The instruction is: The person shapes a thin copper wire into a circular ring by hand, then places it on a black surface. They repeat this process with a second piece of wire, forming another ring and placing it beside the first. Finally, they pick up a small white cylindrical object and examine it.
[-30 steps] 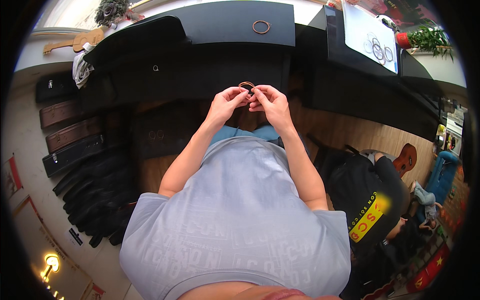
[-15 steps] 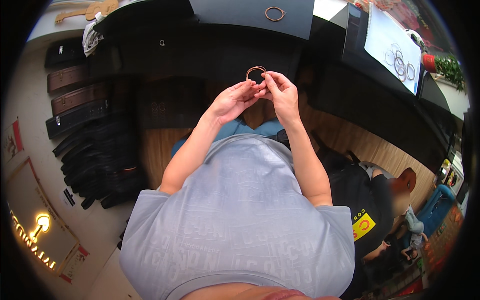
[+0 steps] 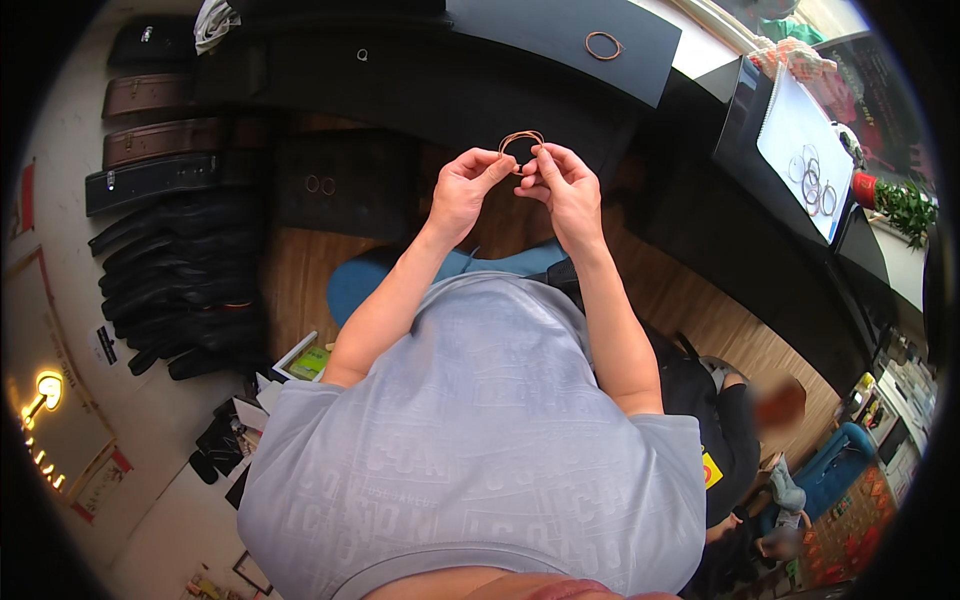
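Head: fingers [image 3: 549, 170] hold coppery coil [image 3: 520, 134] spanning sideways, arched forward.

We are wearing a pale grey-blue T-shirt [image 3: 480, 390] with short, loose sleeves [image 3: 662, 445] and a round collar [image 3: 455, 553]. Tone-on-tone blocks of lettering [image 3: 400, 522] are running across its front, and below it we are wearing blue trousers [image 3: 458, 264].

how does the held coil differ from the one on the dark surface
The held coil is raised between left hand and right hand; the resting coil lies untouched on the dark surface. The held coil is partly hidden; the resting coil shows its whole loop. Both are coppery loops.
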{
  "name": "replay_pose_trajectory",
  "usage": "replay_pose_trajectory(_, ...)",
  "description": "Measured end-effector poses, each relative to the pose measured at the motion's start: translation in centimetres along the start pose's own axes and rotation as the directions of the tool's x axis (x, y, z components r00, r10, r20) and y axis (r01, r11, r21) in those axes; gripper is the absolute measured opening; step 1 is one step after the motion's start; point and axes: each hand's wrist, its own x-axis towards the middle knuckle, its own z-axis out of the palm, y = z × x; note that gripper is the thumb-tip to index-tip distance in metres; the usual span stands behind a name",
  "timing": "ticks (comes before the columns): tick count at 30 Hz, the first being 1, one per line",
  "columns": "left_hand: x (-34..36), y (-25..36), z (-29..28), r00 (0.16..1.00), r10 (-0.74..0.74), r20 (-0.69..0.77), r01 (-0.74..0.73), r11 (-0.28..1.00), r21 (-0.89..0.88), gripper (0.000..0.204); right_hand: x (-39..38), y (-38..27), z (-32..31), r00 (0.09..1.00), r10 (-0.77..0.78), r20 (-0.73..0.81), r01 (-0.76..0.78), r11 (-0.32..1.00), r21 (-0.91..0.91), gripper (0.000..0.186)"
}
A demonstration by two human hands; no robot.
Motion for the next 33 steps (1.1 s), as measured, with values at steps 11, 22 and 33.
replay_pose_trajectory(11,-4.3,5.5,-5.9,0.984,0.098,0.148,-0.051,0.955,-0.293,0.03,-1.9,5.3,9.3,0.999,0.038,0.023,-0.04,0.994,0.101,0.025)
replay_pose_trajectory(22,-11.5,10.9,-15.3,0.96,0.155,0.233,-0.181,0.979,0.093,0.024,-5.8,13.0,20.2,0.963,-0.27,-0.006,0.263,0.941,-0.213,0.021)
replay_pose_trajectory(33,-13.2,11.4,-18.1,0.961,0.209,0.181,-0.204,0.978,-0.045,0.029,-7.3,13.2,22.4,0.963,-0.269,-0.031,0.258,0.948,-0.188,0.021)
